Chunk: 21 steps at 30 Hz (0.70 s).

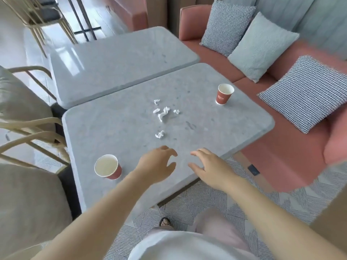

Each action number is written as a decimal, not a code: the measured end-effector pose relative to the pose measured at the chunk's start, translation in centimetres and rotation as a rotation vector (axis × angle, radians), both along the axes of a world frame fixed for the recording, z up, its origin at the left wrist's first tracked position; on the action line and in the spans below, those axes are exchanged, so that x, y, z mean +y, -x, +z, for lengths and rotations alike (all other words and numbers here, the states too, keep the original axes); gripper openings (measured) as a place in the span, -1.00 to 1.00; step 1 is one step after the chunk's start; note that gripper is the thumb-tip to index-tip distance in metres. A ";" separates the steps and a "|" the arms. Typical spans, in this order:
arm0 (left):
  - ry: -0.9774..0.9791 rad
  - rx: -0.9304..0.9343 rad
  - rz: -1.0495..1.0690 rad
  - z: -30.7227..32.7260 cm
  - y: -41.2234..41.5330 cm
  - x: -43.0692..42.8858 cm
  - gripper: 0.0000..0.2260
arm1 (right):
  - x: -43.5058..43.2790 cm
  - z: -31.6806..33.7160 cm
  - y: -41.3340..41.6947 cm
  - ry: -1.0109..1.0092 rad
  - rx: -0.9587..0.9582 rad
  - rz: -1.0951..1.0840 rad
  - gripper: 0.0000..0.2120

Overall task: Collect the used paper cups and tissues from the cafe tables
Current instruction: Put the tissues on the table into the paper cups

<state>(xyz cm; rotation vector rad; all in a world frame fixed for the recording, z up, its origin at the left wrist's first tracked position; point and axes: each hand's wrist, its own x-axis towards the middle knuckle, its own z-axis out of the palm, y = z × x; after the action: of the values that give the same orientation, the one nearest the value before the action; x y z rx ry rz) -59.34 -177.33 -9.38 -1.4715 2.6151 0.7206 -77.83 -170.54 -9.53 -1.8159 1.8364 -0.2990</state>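
Hovering over the near edge of the table (112, 132), the left hand (157, 164) and right hand (208, 166) are holding nothing, their fingers loosely curved and slightly spread, thumbs pointing toward each other across a small gap. The near cup (108, 167) is standing upright by the table's near-left corner, just left of the left hand. The far cup (224, 94) is standing by the far-right corner, beside the sofa (293, 147). Crumpled tissues (163, 112) are lying around the table's middle, one stray tissue (160, 134) lying nearer the hands.
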 end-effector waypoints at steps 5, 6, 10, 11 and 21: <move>0.007 0.030 0.111 -1.2 0.5 -3.5 -0.75 | -4.6 -0.8 1.1 -0.047 0.001 0.068 -0.58; 0.004 0.024 0.133 -1.6 0.7 -4.2 -0.75 | -5.6 -1.0 1.3 -0.054 0.010 0.088 -0.58; 0.012 -0.005 0.238 -3.1 1.9 -7.0 -0.73 | -9.8 -2.1 2.7 -0.090 0.037 0.179 -0.59; 0.018 -0.015 0.263 -3.5 2.4 -7.6 -0.72 | -11.0 -2.4 3.1 -0.106 0.040 0.201 -0.60; -0.011 -0.173 0.454 -7.7 6.9 -12.5 -0.64 | -20.5 -5.3 7.1 -0.233 0.121 0.417 -0.60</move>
<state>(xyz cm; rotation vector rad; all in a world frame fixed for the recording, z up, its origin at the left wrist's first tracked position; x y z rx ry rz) -66.20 -189.83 -17.03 -2.0489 2.1672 0.5989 -84.94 -191.03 -14.82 -2.0213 1.4457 0.1751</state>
